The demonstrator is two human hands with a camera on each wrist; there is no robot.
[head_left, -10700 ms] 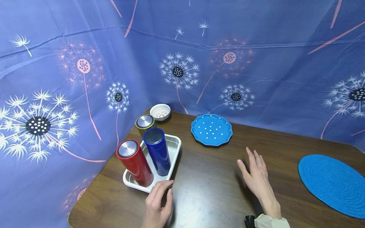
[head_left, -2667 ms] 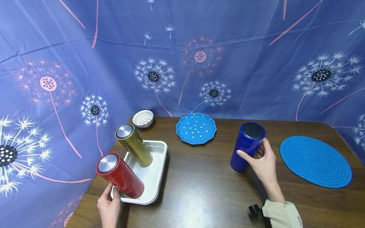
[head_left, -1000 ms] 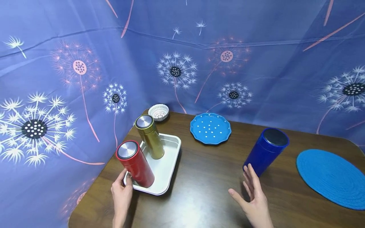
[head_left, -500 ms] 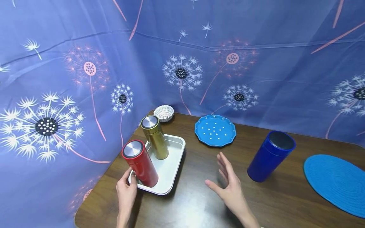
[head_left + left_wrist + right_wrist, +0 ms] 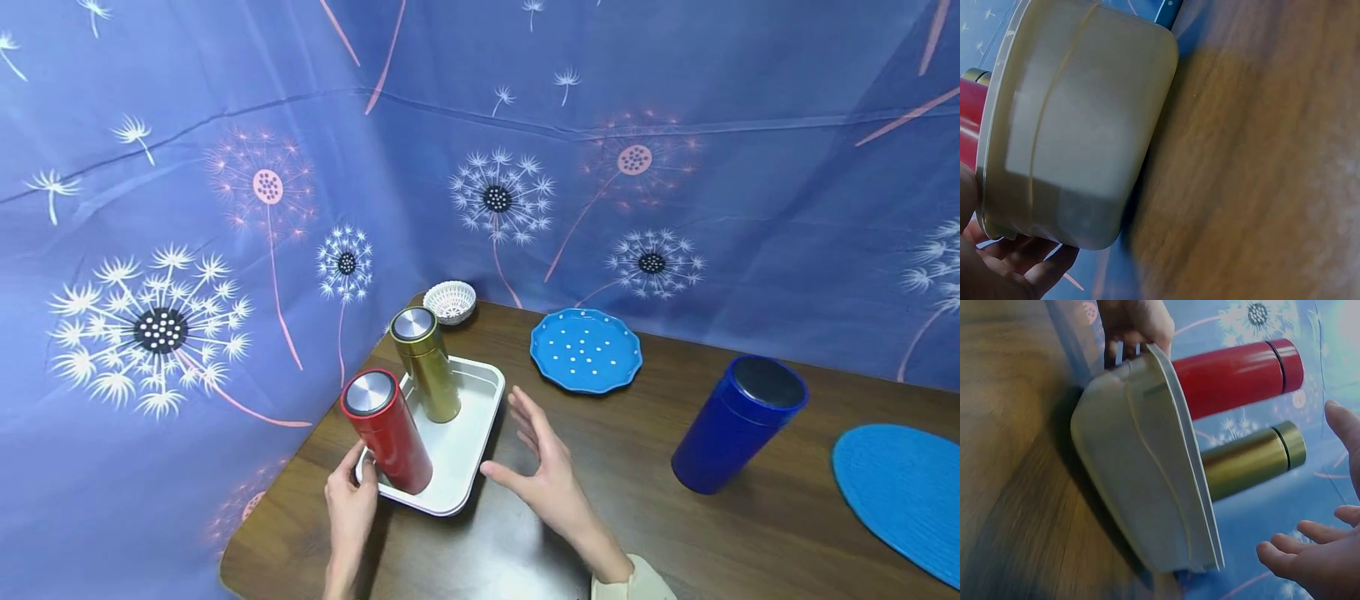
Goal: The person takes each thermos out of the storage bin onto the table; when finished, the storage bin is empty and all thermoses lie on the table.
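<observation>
My left hand [image 5: 351, 502] holds the near-left corner of a white tray [image 5: 480, 377], thumb at the rim and fingers curled beneath, as the left wrist view shows. On the tray stand a red thermos flask [image 5: 393, 442] at the near end and a gold thermos flask [image 5: 433, 379] behind it. The right wrist view shows the tray's tall pale side wall [image 5: 1141, 469]. Beside the tray's right edge, my right hand [image 5: 551, 475] is open, thumb apart from the fingers, nothing in it. A blue thermos flask [image 5: 723, 433] stands upright on the table, well to the right.
A blue dotted plate [image 5: 588, 354] lies at the back of the brown wooden table [image 5: 637, 533]. Behind the tray sits a small white openwork bowl [image 5: 450, 302]. At far right is a round blue woven placemat [image 5: 900, 492]. Dandelion-print cloth [image 5: 495, 100] hangs behind.
Earlier the blue flask stood on the tray; now it stands on the table at right and the gold one is on the tray. My right hand let go of the blue flask and moved left.
</observation>
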